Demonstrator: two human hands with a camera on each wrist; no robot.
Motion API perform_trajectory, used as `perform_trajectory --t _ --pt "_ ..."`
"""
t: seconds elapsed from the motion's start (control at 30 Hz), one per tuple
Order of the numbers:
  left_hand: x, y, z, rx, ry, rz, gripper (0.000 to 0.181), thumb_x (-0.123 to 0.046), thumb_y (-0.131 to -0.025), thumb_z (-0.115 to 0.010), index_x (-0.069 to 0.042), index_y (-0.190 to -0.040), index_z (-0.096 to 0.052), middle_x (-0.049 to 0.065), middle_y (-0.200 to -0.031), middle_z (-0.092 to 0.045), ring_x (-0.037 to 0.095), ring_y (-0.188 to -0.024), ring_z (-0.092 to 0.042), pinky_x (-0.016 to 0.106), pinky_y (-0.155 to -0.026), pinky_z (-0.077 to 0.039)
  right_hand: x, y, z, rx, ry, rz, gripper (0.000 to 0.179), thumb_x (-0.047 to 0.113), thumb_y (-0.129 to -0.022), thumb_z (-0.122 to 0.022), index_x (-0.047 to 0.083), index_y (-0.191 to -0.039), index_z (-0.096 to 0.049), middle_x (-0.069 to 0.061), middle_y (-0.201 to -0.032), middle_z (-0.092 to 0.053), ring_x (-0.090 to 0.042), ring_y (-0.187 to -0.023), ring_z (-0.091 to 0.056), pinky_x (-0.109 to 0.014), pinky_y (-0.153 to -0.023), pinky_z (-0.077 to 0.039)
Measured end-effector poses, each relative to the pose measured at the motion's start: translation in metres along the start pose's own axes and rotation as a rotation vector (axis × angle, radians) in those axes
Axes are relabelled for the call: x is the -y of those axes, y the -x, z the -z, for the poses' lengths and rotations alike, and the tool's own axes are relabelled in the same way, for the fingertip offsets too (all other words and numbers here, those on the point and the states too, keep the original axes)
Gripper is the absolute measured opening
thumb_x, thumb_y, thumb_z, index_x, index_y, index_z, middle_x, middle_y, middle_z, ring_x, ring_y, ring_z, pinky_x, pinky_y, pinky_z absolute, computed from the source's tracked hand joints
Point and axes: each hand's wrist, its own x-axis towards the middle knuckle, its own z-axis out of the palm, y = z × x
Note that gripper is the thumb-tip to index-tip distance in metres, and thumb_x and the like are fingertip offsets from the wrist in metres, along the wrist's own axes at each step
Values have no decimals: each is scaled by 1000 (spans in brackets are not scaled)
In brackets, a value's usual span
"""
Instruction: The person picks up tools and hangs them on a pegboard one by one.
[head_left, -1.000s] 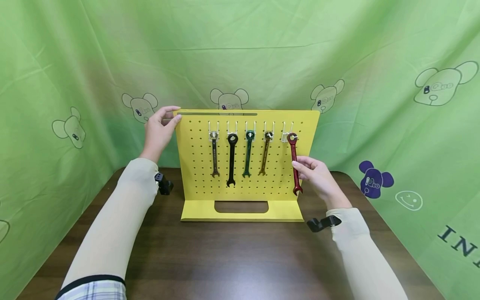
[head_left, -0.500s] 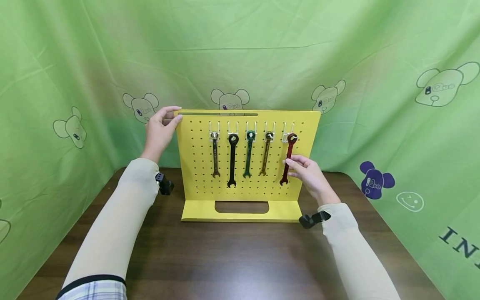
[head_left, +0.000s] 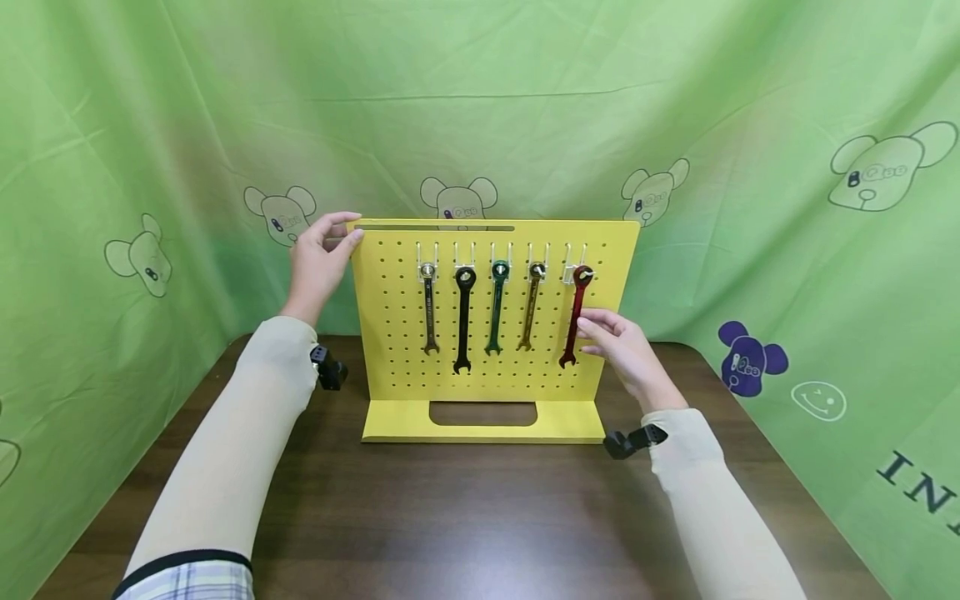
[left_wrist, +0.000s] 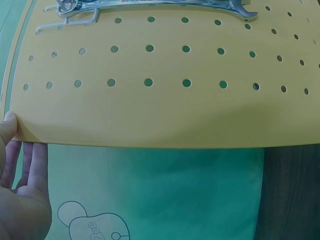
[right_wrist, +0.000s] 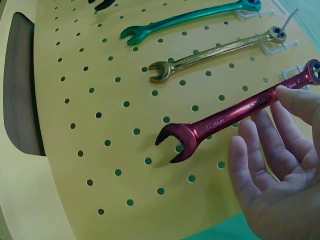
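Note:
A red combination wrench hangs by its ring end on the rightmost hook of the yellow pegboard, its open end pointing down. My right hand is beside the shank. In the right wrist view the thumb reaches the shank's edge, and loosely spread fingers lie behind it. My left hand pinches the board's upper left corner, thumb in front and fingers at the edge. To the left hang a gold wrench, a green wrench, a black wrench and a silver wrench.
The pegboard's foot, with its oblong cutout, rests on a dark wooden table. Green printed cloth encloses the back and sides. White double-prong hooks project from the board near its top.
The red wrench has swung left at its lower end, nearer the board. My right hand followed it left, then drew back slightly right from the shank. My left hand stayed put.

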Motion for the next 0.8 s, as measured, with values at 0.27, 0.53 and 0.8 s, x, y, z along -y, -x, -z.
perform_trajectory --t 0.27,0.53,0.8 --pt "0 3 1 -10 -2 3 33 -30 -99 -66 -18 -130 -66 8 -118 -66 18 -102 -65 31 -85 -54 1 9 7 8 -4 19 54 26 -102 -62 -11 -139 -46 0 -119 -65 -17 -108 -60 -29 -92 -54" --pt "0 2 1 -10 -9 -9 34 -30 -99 -66 -19 -130 -66 7 -118 -67 17 -101 -65 30 -84 -54 0 21 16 13 47 36 49 26 -102 -61 -11 -133 -50 -6 -117 -67 -21 -107 -61 -31 -91 -55" --pt "-2 2 0 -8 -14 -11 34 -29 -99 -66 -18 -131 -66 8 -118 -66 19 -102 -65 32 -86 -55 3 30 21 23 157 24 56 31 -103 -60 -12 -135 -48 -12 -121 -64 -16 -103 -65 -30 -88 -56"
